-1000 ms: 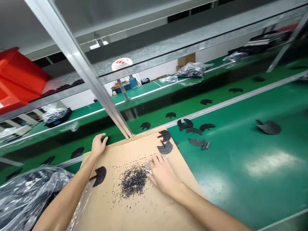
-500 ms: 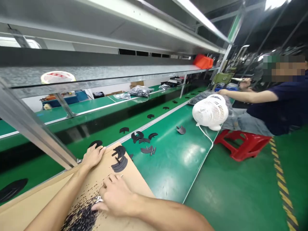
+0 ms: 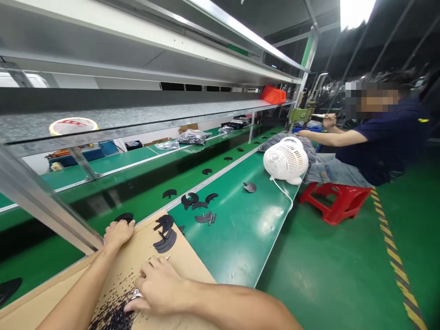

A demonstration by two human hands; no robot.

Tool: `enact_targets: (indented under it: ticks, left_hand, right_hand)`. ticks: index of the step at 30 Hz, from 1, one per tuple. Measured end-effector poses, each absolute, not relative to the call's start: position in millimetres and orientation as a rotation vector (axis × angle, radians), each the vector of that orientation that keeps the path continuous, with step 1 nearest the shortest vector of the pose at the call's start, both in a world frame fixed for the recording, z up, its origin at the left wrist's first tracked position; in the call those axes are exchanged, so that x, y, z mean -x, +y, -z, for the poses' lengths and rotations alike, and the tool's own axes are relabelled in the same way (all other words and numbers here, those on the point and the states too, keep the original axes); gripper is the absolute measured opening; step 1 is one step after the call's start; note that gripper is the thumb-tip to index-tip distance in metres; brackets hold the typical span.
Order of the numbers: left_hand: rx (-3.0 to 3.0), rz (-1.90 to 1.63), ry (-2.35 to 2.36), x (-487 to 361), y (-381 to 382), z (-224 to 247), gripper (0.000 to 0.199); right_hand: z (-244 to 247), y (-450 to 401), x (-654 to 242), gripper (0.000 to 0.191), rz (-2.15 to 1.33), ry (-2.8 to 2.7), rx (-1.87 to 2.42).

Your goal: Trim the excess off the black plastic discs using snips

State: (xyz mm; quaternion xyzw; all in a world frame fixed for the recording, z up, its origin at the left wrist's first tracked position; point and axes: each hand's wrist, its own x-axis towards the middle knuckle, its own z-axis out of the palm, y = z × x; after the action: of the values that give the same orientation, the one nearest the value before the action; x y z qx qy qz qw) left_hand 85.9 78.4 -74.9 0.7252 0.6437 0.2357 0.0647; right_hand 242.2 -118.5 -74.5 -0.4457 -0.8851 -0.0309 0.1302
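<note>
No words or numbers can be read. The tape roll (image 3: 73,122) has red marks inside, too blurry to read. Yellow and black warning stripes (image 3: 394,256) run along the green floor (image 3: 326,275).

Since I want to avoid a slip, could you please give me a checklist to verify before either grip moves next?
1. Right grip closed on the small metal tool: ok.
2. Left grip holding the black curved piece beside it: cannot tell; the contact is unclear.
3. Black bits in one tight pile: not ok; many lie scattered on the cardboard.
4. Curved pieces on the cardboard apart from the black bits: ok.
5. White fan off the cardboard: ok.
</note>
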Motion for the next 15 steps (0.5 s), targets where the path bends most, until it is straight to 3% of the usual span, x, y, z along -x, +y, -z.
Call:
enact_targets:
  ticks: [6,8,10,14,15]
  left_hand:
    - [-2.25,-1.0,1.729,-102.2,47.7,41.5,0.023]
    - [-2.264,-1.06,1.667,-101.7,24.3,32.6,0.019]
    - [-2.281,-1.046,1.614,-96.8,-3.9,27.1,0.017]
    - [-2.297,-0.897,1.565,-79.6,-59.3,22.4,0.006]
    - [-2.338,-0.896,1.365,-73.6,-71.2,21.8,0.005]
  right_hand:
    - [60.9,-113.7,-245.9,0.044,0.0,-2.465,1.276]
    - [52.9,-112.5,-248.6,0.049,0.024,-2.32,1.259]
    - [46.3,-109.1,-251.1,0.058,0.067,-2.183,1.188]
    - [43.0,-91.9,-250.3,0.052,0.09,-2.084,0.984]
    - [44.3,-87.5,-248.3,0.047,0.065,-2.107,0.911]
